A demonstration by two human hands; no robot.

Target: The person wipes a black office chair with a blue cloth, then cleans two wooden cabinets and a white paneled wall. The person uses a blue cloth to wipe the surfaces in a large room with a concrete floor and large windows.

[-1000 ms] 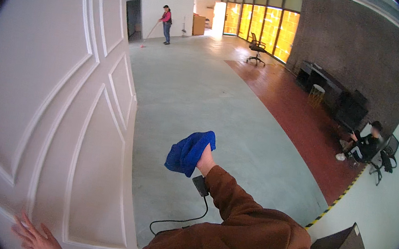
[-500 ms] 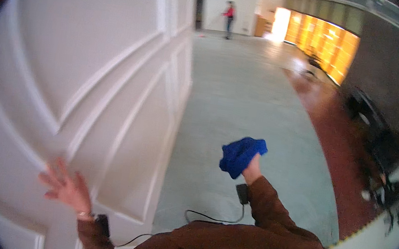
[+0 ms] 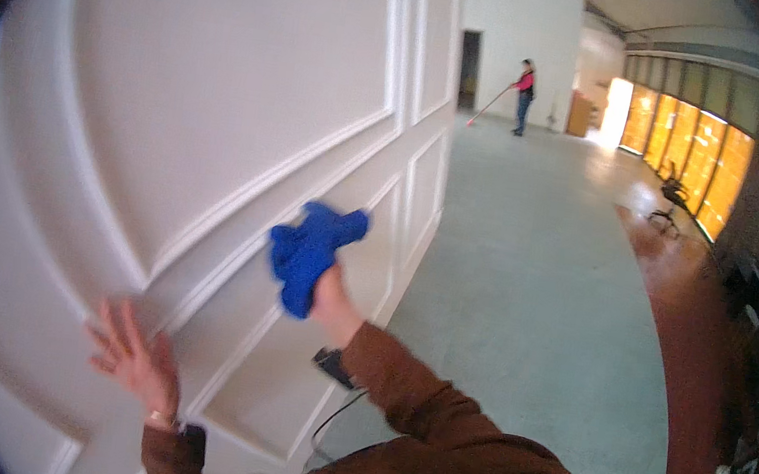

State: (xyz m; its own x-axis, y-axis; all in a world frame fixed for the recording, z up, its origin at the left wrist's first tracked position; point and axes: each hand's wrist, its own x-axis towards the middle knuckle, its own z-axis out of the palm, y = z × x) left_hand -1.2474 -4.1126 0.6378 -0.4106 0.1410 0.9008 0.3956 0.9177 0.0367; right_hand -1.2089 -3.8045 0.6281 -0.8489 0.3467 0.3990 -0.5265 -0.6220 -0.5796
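A bunched blue cloth (image 3: 307,252) is in my right hand (image 3: 332,299), which is closed on it with the fingers largely hidden behind the fabric. The cloth is in front of the white panelled wall (image 3: 238,78), over its raised moulding; whether it touches the surface I cannot tell. Lower left, my left hand (image 3: 136,364) has its fingers spread and holds nothing, the palm toward the wall and at or close to its surface. A dark device (image 3: 333,366) with a cable is strapped near my right wrist.
Grey-green floor (image 3: 535,285) runs along the wall, bordered by a reddish-brown strip (image 3: 670,339) on the right. A person (image 3: 522,98) in red and dark clothes stands far off with a long-handled mop or broom. An office chair (image 3: 670,199) stands near yellow-lit panels (image 3: 686,133).
My right hand has swung left with the blue cloth, from over the floor to the wall. My view has turned left. The left hand stays spread by the wall.
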